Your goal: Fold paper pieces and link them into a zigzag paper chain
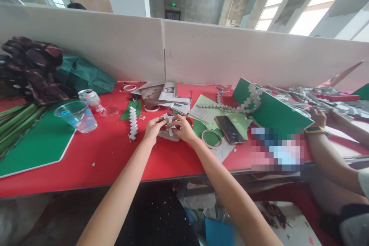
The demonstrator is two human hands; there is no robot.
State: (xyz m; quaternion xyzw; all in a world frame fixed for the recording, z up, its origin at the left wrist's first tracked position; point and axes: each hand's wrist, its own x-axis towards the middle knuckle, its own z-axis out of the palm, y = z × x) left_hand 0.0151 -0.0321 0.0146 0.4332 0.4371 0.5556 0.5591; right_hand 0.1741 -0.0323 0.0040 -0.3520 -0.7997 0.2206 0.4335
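Between my two hands, low over the red table [109, 157], are small folded white paper strips [169, 125]. My left hand [155, 127] pinches the strips from the left side. From the right, my right hand [182, 127] has its fingers closed on the same strips. Under the hands lies some greyish crumpled material, partly covered by them. A short zigzag chain of folded white paper [133, 123] rests just left of my left hand. Farther right, a longer folded paper chain [217, 103] curves up against a green board [271, 111].
Right of my hands lie a tape roll [203, 138] and a phone [230, 130]. A clear plastic cup [79, 117] and a can [89, 98] stand left. Papers [170, 94] are stacked behind. A co-worker's arm [325, 153] reaches in at the right. A white partition [230, 52] borders the back.
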